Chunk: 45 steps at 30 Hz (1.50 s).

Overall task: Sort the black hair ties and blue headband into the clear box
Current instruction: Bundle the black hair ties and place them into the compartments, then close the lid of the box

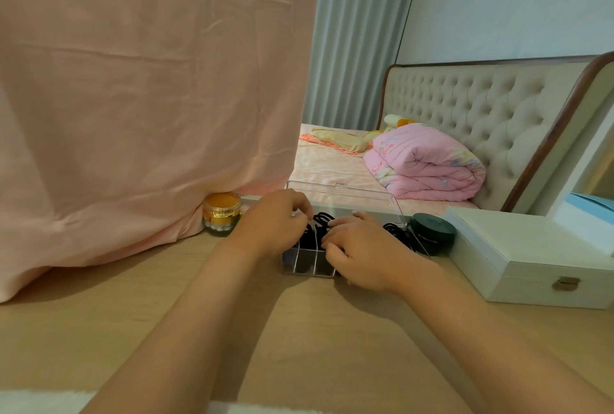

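We have both hands over the clear box (309, 268), which sits on the desk (299, 340) with its lid (345, 195) standing open along the twelve o'clock edge. The left hand (275, 224), at the box's nine o'clock, curls its fingertips in and pinches a loop of the black hair ties (324, 219). The right hand (362, 251), at four o'clock, has its fingers bent down onto the same bunch. We cannot tell whether it grips or only presses.

More ties lie in the three o'clock compartment. A bluish patch (287, 257) in the seven o'clock cell may be the blue headband, though that is unclear.

We judge these risks:

- **Springing:** elastic loops packed this full may pop out when we let go and land on the desk or in a neighbouring cell.
- **Snagging:** a loop caught on a divider could tug others out with it.
- **Sliding:** the box looks light, so a push toward three o'clock could knock it into the green tin (432, 231).
- **Lid:** ties heaped above the rim may stop it from closing.
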Motion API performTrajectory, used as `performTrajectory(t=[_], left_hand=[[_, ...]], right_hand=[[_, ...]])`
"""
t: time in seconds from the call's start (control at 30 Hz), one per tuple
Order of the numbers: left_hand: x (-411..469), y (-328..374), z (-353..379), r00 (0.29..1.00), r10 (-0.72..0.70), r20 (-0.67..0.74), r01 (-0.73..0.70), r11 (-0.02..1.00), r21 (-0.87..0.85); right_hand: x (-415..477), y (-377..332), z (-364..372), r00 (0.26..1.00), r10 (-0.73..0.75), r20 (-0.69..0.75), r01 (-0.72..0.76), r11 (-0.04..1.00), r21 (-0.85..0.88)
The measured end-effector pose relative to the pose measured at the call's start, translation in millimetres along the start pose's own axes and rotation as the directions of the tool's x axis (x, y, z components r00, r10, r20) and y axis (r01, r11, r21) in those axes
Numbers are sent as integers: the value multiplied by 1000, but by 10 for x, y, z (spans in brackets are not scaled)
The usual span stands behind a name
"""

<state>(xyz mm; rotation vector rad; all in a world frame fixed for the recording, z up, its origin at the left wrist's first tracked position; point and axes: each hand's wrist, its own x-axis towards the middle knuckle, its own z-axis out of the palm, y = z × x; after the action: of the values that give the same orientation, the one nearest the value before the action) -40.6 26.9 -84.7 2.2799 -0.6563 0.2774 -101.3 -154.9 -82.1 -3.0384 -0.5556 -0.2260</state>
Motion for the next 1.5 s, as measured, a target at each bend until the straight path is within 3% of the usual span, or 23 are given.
performTrajectory(t=[0.1, 0.2, 0.27, 0.37, 0.53, 0.73, 0.83, 1.0, 1.17, 1.3, 1.5], left_hand=[[7, -13, 56, 999, 16, 50, -16, 1000, 14], [18, -6, 128, 982, 53, 182, -90, 975, 202], [13, -4, 158, 974, 44, 222, -101, 962, 252], [15, -19, 194, 970, 57, 236, -121, 956, 267], [47, 17, 200, 970, 124, 211, -181, 944, 275], [19, 17, 145, 988, 52, 146, -55, 998, 18], [31, -46, 98, 997, 6, 75, -8, 1000, 19], [30, -64, 98, 994, 45, 98, -51, 997, 56], [19, -25, 177, 973, 57, 224, -107, 970, 218], [28, -32, 204, 976, 50, 210, -94, 975, 204], [55, -73, 99, 989, 16, 150, -16, 1000, 0]], right_hand=[[35, 50, -186, 995, 97, 0, -93, 953, 290], [59, 80, -387, 966, 201, -160, -116, 899, 423], [104, 126, -432, 947, 236, -220, -133, 908, 398], [35, 177, -412, 952, 245, -185, -174, 927, 333], [-272, 61, -80, 984, 31, -178, 6, 979, 205], [-99, 57, 10, 994, -58, -97, 48, 993, -109], [24, 9, 34, 996, -92, -6, 89, 977, -196], [77, 47, -12, 998, -57, 10, 57, 996, -69], [-5, 141, -179, 995, 36, -98, -17, 981, 191], [-21, 248, -231, 964, 159, -211, -90, 949, 301], [-19, 144, -62, 999, 6, 33, -7, 999, 47]])
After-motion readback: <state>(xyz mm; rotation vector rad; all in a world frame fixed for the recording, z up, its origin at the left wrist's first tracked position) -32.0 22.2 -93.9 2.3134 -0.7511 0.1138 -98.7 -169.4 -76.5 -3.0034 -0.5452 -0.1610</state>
